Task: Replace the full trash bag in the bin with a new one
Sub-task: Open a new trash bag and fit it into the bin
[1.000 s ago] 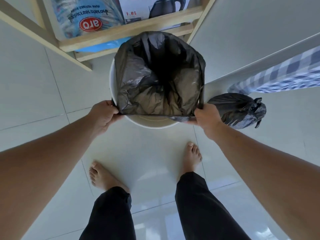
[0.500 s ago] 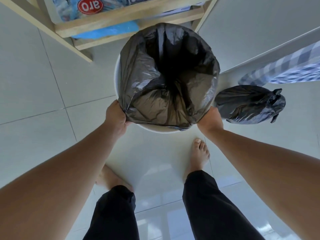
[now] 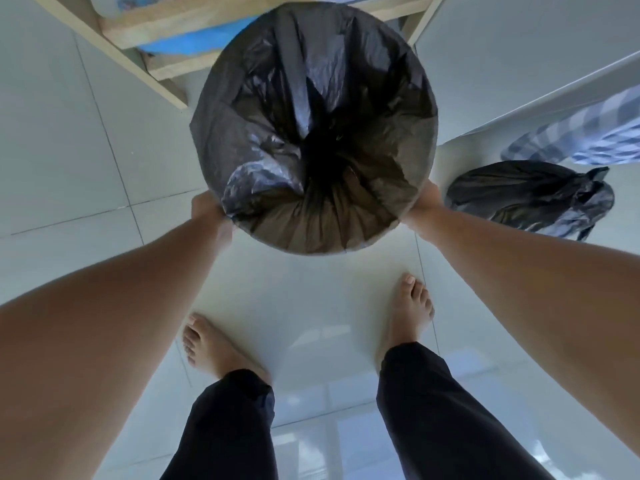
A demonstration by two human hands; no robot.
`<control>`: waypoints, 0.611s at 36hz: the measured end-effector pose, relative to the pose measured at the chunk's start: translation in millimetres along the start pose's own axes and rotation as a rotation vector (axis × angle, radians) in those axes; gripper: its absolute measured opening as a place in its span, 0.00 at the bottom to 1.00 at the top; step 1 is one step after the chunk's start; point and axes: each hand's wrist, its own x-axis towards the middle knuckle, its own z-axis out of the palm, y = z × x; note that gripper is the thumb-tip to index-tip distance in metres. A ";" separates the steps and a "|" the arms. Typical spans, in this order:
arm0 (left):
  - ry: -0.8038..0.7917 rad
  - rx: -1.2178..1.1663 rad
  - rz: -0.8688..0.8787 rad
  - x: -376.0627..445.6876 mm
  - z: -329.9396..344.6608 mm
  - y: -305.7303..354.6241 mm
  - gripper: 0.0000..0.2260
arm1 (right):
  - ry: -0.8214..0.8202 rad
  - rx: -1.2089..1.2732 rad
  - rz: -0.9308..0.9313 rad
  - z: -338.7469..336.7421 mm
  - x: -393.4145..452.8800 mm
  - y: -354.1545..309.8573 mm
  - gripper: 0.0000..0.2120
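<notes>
**Liner Seated on Bin, Tiled Floor**

The new trash bag (image 3: pixel 313 126) covers the bin mouth completely. The left hand (image 3: pixel 207 211) and right hand (image 3: pixel 424 202) grasp its edge on opposite sides. The tied full bag (image 3: pixel 526 197) lies on the glossy white tile floor (image 3: pixel 69 150) to the right, near a wooden shelf (image 3: pixel 166 26).

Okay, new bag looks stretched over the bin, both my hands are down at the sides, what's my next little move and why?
Probably let go and push the liner's middle down. The new black bag already wraps over the whole rim, hiding the bin, with the left hand and right hand at its sides, but its centre bunches into folds. The tied full bag lies on the floor to the right.
</notes>
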 end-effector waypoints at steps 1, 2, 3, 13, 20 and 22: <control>0.024 0.009 0.026 -2.2 1.7 4.6 0.13 | 0.003 0.083 0.067 1.1 3.4 2.5 0.07; 0.049 0.009 0.053 -12.2 5.7 10.9 0.14 | 0.032 0.155 0.121 5.4 6.4 5.7 0.09; 0.033 0.001 0.065 -19.9 8.7 14.7 0.16 | 0.015 0.200 0.165 3.7 9.3 10.9 0.12; 0.027 0.036 0.792 -111.2 0.9 57.2 0.09 | 0.420 0.584 -0.086 -86.7 -32.6 1.2 0.15; -0.560 0.145 0.389 -160.9 68.0 90.6 0.14 | -0.047 0.831 -0.167 -59.7 -47.3 -79.4 0.11; -0.585 0.177 0.216 -161.7 86.8 92.6 0.15 | -0.164 0.810 -0.036 -44.3 -36.6 -94.2 0.13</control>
